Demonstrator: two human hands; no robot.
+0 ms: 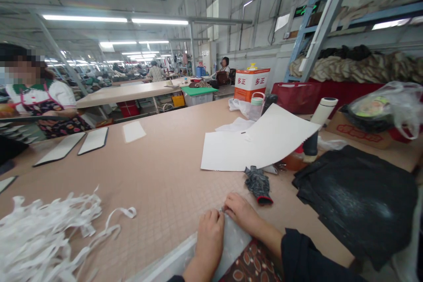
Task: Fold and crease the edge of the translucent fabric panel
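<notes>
My left grip and right grip pinch a light, slippery clear plastic sheet, best held at its 12 o'clock edge

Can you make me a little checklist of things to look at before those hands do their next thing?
Left hand and right hand both at the pale see-through sheet: ok.
Sheet gripped firmly: cannot tell.
Grey patterned glove lying clear of the hands: ok.
White fabric strips off to the left, not tangled with the hands: ok.
Curved white paper away from the hands: ok.
</notes>
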